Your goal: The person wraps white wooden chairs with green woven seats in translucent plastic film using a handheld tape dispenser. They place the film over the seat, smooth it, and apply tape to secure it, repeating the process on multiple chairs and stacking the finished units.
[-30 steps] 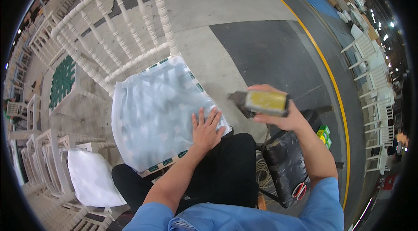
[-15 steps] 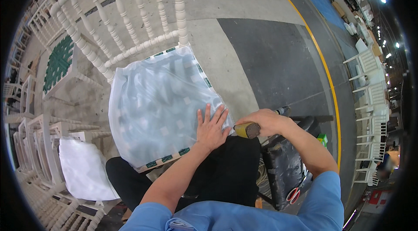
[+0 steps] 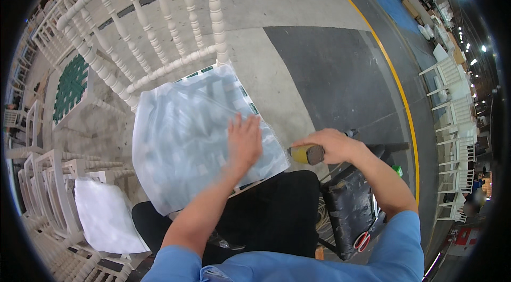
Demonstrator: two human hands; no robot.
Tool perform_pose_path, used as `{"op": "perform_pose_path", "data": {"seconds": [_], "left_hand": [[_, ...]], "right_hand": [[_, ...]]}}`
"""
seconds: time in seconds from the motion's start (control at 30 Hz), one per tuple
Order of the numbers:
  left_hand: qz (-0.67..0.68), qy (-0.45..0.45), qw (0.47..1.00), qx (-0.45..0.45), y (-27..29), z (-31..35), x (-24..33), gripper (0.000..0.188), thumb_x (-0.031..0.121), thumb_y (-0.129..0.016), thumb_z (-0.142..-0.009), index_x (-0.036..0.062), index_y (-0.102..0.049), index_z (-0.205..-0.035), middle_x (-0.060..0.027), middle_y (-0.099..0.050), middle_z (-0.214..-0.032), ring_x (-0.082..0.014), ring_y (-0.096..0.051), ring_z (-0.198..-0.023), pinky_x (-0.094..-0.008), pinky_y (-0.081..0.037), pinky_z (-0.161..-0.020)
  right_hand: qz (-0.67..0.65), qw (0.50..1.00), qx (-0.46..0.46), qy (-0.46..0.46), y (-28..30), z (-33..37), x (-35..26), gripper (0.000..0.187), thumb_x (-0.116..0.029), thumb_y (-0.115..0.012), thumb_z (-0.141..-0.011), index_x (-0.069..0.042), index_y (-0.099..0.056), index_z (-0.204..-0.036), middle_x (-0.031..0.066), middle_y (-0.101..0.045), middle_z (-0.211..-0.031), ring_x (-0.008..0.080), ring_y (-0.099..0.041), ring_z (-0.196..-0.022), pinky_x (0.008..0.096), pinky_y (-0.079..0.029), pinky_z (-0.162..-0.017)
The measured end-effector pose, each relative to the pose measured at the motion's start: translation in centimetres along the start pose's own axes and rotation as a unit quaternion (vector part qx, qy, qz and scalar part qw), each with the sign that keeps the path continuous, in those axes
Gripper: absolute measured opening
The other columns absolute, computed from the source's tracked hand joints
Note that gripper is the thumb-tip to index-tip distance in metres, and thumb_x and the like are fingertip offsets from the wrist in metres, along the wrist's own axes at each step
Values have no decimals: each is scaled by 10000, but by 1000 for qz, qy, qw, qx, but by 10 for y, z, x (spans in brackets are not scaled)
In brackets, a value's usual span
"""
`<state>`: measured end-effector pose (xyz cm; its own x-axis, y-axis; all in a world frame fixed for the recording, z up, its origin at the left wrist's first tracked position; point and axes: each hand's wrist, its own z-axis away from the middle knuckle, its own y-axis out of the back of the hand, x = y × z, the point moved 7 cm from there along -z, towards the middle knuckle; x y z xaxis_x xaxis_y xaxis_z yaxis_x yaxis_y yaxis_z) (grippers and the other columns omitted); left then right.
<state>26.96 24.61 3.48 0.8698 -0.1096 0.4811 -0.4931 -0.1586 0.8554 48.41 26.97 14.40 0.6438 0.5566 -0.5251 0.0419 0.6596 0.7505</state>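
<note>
A white turned-spindle chair (image 3: 215,10) stands before me, its seat laid over with thin, translucent white cloth (image 3: 181,138). Green webbing (image 3: 192,75) shows along the seat's back and right edges. My left hand (image 3: 245,143), blurred by motion, is over the right part of the cloth with its fingers stretched out and holding nothing; whether it touches the cloth I cannot tell. At the seat's front right corner, my right hand (image 3: 336,146) grips what looks like a staple gun, its yellow-and-brown head (image 3: 307,154) just off the cloth's edge.
A black padded stool (image 3: 346,213) with red-handled scissors (image 3: 362,240) stands at my right. Folded white cloth (image 3: 104,215) lies at the left, among white chair frames (image 3: 48,186). Another seat with green webbing (image 3: 71,89) is farther left. White chairs (image 3: 452,106) line the far right beyond a yellow floor line (image 3: 396,85).
My left hand has moved up and left from the seat's front right corner. My right hand has shifted slightly right with the staple gun, away from the cloth's edge.
</note>
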Motion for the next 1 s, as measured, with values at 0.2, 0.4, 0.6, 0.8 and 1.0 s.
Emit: {"op": "perform_pose_path", "data": {"seconds": [0.2,0.4,0.6,0.8,1.0], "left_hand": [[-67,8,998,13,-9,-39,-51,553,340,-595,-1044,127,-545,-1552,-60,-533,-1604,-424,-347,-1561,-627,-173,-1297],[-64,21,997,-48,-24,-36,-51,607,397,-521,-1082,157,-438,-1633,4,-376,-1715,-398,-179,-1633,-635,-81,-1315],[-78,18,996,-40,-19,-35,-52,607,407,-511,-1081,185,-428,-1640,30,-346,-1728,-415,-179,-1629,-652,-96,-1309],[-61,25,996,-53,-20,-40,-56,577,384,-491,-1091,190,-445,-1632,43,-341,-1735,-421,-186,-1627,-651,-94,-1310],[-67,13,997,-30,-10,-62,-70,539,350,-468,-1103,186,-480,-1616,33,-396,-1712,-430,-206,-1620,-658,-79,-1310]], "right_hand": [[30,999,-14,4,22,-41,5,782,35,-714,-722,-274,-655,-1438,160,-764,-1172,406,-704,-1101,506,-561,-920],[34,998,-55,-6,17,-70,12,711,-22,-780,-768,-267,-657,-1424,144,-772,-1180,397,-716,-1094,494,-566,-932],[26,996,-82,0,13,-85,7,744,14,-757,-749,-262,-654,-1432,143,-766,-1214,403,-709,-1117,484,-564,-940],[59,993,-103,-26,9,-95,7,724,-35,-787,-766,-290,-650,-1429,147,-771,-1160,394,-715,-1088,485,-564,-932],[40,998,-47,4,35,-114,15,722,-15,-780,-765,-268,-656,-1430,145,-767,-1204,388,-717,-1102,467,-568,-936]]}}
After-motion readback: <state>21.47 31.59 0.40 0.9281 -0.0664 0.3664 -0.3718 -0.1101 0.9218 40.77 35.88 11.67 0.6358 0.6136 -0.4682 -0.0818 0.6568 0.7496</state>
